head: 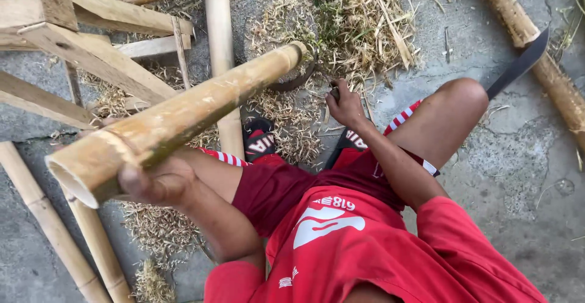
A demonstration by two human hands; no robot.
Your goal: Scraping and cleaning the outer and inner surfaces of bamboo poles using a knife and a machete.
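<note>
My left hand (159,182) grips a thick bamboo pole (201,105) near its hollow near end; the pole slants up to the right, resting across a wooden frame (91,53). My right hand (346,105) reaches down between my knees to the ground and is closed on a dark handle (334,91). A curved dark blade (297,81) lies just left of that hand, partly hidden behind the pole's far end. I cannot tell whether handle and blade are one tool. I sit in a red shirt and red shorts, with black sandals on.
A machete blade (519,65) sticks out behind my right knee, next to a bamboo pole (536,47) on the concrete. More poles lie at the lower left (49,224) and upright in the middle (219,35). Bamboo shavings (347,17) are heaped ahead.
</note>
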